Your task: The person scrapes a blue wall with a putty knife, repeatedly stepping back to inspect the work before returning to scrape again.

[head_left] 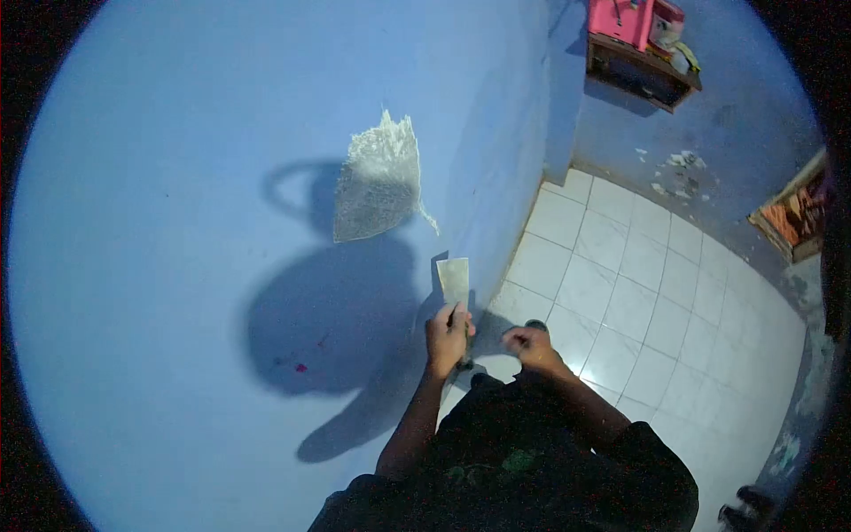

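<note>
My left hand [448, 339] is wrapped round the dark handle of a putty knife [454, 278], its flat pale blade pointing up beside the blue wall [177, 222]. Just above the blade is a bare grey-white patch [381, 182] with ragged edges where the paint has come off. To the right, my right hand [532, 348] hangs in front of my body, apart from the wall. Its fingers look curled and slightly blurred; whether anything is in them does not show. A dark shape lies right behind it.
White floor tiles [638, 266] stretch along the right. On the far wall hangs a wooden shelf [643, 73] bearing a pink container [620, 22]. Peeling paint [684, 168] marks that wall below it. A wooden-framed opening [793, 213] is at the far right.
</note>
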Available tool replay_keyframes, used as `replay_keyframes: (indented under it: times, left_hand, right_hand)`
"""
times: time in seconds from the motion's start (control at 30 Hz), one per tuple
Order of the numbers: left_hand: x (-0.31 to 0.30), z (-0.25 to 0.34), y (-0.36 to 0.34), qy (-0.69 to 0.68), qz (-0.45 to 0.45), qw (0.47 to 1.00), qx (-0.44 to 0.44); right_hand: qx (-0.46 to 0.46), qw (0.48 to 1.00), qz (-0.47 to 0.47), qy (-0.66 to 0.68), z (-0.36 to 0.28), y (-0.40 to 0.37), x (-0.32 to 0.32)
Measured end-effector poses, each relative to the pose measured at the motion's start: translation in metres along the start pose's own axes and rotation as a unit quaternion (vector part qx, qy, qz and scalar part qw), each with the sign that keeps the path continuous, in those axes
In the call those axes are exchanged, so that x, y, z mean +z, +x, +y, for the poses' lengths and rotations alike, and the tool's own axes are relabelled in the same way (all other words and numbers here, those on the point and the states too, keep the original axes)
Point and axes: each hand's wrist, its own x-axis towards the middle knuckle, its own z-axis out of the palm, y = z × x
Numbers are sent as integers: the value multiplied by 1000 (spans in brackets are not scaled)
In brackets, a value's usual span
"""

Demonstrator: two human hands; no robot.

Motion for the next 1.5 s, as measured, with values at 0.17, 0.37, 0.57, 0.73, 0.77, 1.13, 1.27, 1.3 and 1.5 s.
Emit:
replay_keyframes:
  times: [0.17, 0.37, 0.57, 0.73, 0.77, 1.13, 1.27, 1.3, 1.5]
  left_hand:
    - [-20, -6, -7, -12, -5, 998, -62]
    - [-29, 33, -4, 27, -18, 996, -78]
    - [-32, 79, 1, 92, 5, 991, -92]
    - [-33, 111, 5, 156, 44, 986, -47]
    - [-35, 114, 8, 198, 39, 978, -54]
    - [-42, 117, 16, -75, 75, 991, -85]
    - [-52, 106, 18, -141, 73, 964, -211]
    - [-53, 103, 19, -137, 67, 967, -203]
    - [-47, 128, 24, -213, 64, 944, -244]
  right_hand:
    - [239, 944, 191, -122, 177, -46, -27]
    - [266, 941, 177, 111, 70, -26, -44]
    - [66, 923, 42, 377, -109, 71, -24]
    - [28, 968, -44, 247, -160, 115, 7]
    - [57, 982, -63, 170, -164, 122, 11]
    - [58, 896, 56, 436, -201, 153, 38]
    - [86, 839, 11, 536, -214, 141, 38]
    - [89, 840, 9, 535, -212, 144, 43]
    - [98, 833, 25, 543, -230, 143, 22]
